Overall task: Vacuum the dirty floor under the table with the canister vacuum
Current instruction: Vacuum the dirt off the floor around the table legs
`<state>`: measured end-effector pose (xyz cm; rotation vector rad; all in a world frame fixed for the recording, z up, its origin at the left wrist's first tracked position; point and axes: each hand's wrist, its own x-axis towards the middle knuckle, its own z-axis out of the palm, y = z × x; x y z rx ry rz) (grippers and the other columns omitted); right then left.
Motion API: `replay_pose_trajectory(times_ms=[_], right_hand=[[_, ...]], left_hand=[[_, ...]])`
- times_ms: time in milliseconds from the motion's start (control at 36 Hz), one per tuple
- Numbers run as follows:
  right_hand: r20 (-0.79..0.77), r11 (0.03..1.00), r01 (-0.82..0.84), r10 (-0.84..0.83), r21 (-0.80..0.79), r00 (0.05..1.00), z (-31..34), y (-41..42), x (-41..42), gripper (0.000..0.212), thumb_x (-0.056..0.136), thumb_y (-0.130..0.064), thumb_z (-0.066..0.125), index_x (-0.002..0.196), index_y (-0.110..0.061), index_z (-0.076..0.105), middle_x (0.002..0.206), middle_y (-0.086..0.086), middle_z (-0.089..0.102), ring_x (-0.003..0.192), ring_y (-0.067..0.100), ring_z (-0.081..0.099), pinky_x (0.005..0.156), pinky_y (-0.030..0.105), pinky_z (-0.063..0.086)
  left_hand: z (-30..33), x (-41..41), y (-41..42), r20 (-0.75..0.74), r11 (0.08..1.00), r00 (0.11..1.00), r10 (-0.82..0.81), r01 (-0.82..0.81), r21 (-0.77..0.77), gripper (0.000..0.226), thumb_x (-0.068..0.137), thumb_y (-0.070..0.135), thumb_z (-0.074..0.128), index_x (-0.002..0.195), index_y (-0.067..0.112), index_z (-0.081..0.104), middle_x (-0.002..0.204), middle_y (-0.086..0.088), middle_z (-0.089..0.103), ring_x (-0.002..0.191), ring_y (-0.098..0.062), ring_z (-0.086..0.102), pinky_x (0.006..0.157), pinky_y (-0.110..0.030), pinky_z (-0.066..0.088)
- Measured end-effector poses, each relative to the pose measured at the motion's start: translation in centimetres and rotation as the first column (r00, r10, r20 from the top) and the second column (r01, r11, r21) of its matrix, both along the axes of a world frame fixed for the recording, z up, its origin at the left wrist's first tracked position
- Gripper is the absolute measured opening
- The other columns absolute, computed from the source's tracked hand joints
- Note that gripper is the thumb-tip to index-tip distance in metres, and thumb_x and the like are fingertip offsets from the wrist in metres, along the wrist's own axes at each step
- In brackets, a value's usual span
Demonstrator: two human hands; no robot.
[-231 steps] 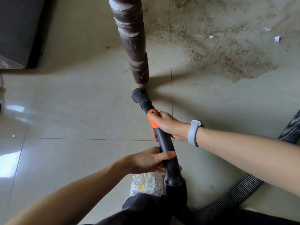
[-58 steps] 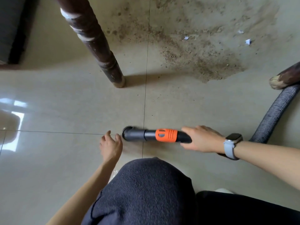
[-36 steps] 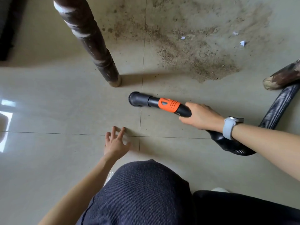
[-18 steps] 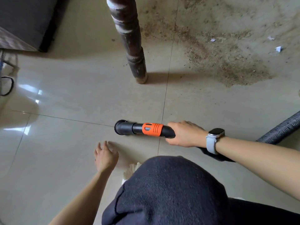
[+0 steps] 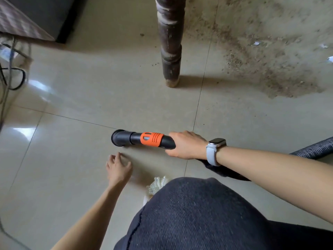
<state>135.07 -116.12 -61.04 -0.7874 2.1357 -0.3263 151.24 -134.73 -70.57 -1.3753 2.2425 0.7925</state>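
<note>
Glossy beige tiled floor (image 5: 75, 145), dark grout lines crossing it; window glare on the left tiles.

Dirt patch (image 5: 266, 56): brown grit spread over the upper right tiles, with a few white paper scraps (image 5: 255, 43) lying in it.

Table leg (image 5: 170, 42): dark turned wood, upright, worn foot on the floor just left of a grout line, its shadow running right.

Vacuum nozzle (image 5: 142, 140): black tube with an orange collar, lying nearly level and low over the floor, round mouth pointing left, well short of the dirt.

Right hand (image 5: 187, 146): fingers curled round the rear of the nozzle tube; pale grey watch (image 5: 215, 150) on the wrist.

Ribbed hose (image 5: 313, 148): grey, running off the right edge behind the right forearm.

Left hand (image 5: 118, 167): holds nothing, fingers loosely bent, tips at or just above the tile; contact cannot be told. Lies near the nozzle mouth, apart from it.

Knee (image 5: 198, 213): dark ribbed cloth, lower centre, with a beaded white shoe (image 5: 156, 184) showing beside it.

Dark cabinet (image 5: 45, 15), upper left; black cables (image 5: 14, 76) at the left edge.
</note>
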Motion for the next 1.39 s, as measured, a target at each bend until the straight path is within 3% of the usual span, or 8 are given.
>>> replay_pose_trajectory(times_ms=[222, 417, 667, 778, 833, 1056, 1222, 1389], right_hand=[[0.079, 0.964, 0.262, -0.264, 0.031, 0.961, 0.9, 6.5, -3.2, 0.021, 0.084, -0.036, 0.057, 0.077, -0.025, 0.04, 0.07, 0.0, 0.059, 0.039, 0.017, 0.054, 0.04, 0.02, 0.041], [0.078, 0.995, -0.014, 0.006, 0.095, 0.997, 0.9, 8.6, -1.0, 0.02, 0.083, -0.039, 0.058, 0.087, -0.022, 0.048, 0.078, 0.002, 0.066, 0.063, 0.021, 0.063, 0.055, 0.027, 0.048], [0.139, 0.96, -0.273, 0.263, 0.065, 0.955, -1.1, 5.3, 2.0, 0.022, 0.091, -0.041, 0.054, 0.094, -0.021, 0.046, 0.098, 0.007, 0.065, 0.086, 0.03, 0.062, 0.064, 0.035, 0.045], [0.069, 0.995, -0.087, 0.084, 0.053, 0.994, -0.4, 6.0, -0.1, 0.021, 0.083, -0.042, 0.057, 0.091, -0.025, 0.047, 0.091, 0.001, 0.064, 0.077, 0.026, 0.057, 0.061, 0.033, 0.044], [0.024, 0.997, 0.041, -0.042, 0.059, 0.999, 0.4, 6.8, -1.5, 0.021, 0.084, -0.042, 0.057, 0.091, -0.024, 0.047, 0.088, 0.0, 0.063, 0.068, 0.022, 0.055, 0.057, 0.029, 0.04], [0.015, 0.927, 0.365, -0.367, 0.087, 0.93, 1.9, 12.1, -3.4, 0.023, 0.084, -0.038, 0.057, 0.078, -0.023, 0.041, 0.069, -0.002, 0.058, 0.044, 0.019, 0.055, 0.051, 0.026, 0.042], [0.005, 0.863, 0.499, -0.501, 0.082, 0.866, 1.2, 15.6, -2.0, 0.025, 0.084, -0.036, 0.059, 0.076, -0.021, 0.041, 0.066, -0.004, 0.054, 0.046, 0.014, 0.051, 0.048, 0.024, 0.04], [0.206, 0.78, 0.625, -0.616, 0.026, 0.76, 1.0, 16.5, 0.2, 0.026, 0.087, -0.033, 0.058, 0.08, -0.018, 0.038, 0.064, 0.002, 0.055, 0.042, 0.019, 0.055, 0.043, 0.026, 0.045]], left_hand=[[2.6, -7.7, 3.7, -0.305, 0.971, 0.948, 0.086, -0.012, 0.237, 0.033, 0.096, 0.015, 0.049, 0.125, 0.005, 0.059, 0.121, -0.01, 0.061, 0.114, -0.025, 0.055, 0.089, -0.027, 0.039], [5.3, -9.8, 1.6, -0.453, 0.987, 0.877, 0.16, -0.15, 0.059, 0.032, 0.097, 0.014, 0.039, 0.066, 0.023, 0.04, 0.088, -0.01, 0.046, 0.084, -0.019, 0.039, 0.075, -0.03, 0.031], [4.0, -3.2, -2.3, -0.266, 0.97, 0.933, 0.244, -0.238, 0.057, 0.03, 0.099, 0.02, 0.037, 0.069, 0.017, 0.039, 0.089, -0.009, 0.042, 0.085, -0.019, 0.037, 0.074, -0.031, 0.029], [3.8, -2.6, -1.5, -0.213, 0.979, 0.955, 0.204, -0.199, 0.047, 0.035, 0.085, 0.03, 0.04, 0.077, -0.003, 0.049, 0.075, -0.027, 0.048, 0.072, -0.035, 0.047, 0.062, -0.04, 0.036], [3.3, -3.1, -1.0, -0.167, 0.987, 0.973, 0.159, -0.153, 0.049, 0.039, 0.09, 0.024, 0.044, 0.095, -0.015, 0.053, 0.099, -0.038, 0.056, 0.094, -0.048, 0.054, 0.079, -0.048, 0.045], [6.2, -11.2, 7.8, -0.206, 0.832, 0.978, -0.023, 0.133, 0.539, 0.011, 0.096, 0.024, 0.049, 0.09, 0.018, 0.056, 0.094, -0.005, 0.06, 0.083, -0.019, 0.059, 0.076, -0.031, 0.043], [8.1, -16.3, 15.3, -0.069, 0.587, 0.996, -0.064, 0.093, 0.804, 0.036, 0.094, 0.052, 0.048, 0.108, 0.02, 0.054, 0.115, -0.007, 0.061, 0.099, -0.021, 0.063, 0.092, -0.036, 0.048], [6.3, -17.7, 20.3, 0.029, 0.582, 0.956, 0.293, -0.202, 0.787, 0.055, 0.082, 0.032, 0.071, 0.124, 0.009, 0.045, 0.123, -0.017, 0.058, 0.099, -0.028, 0.065, 0.06, -0.032, 0.054]])
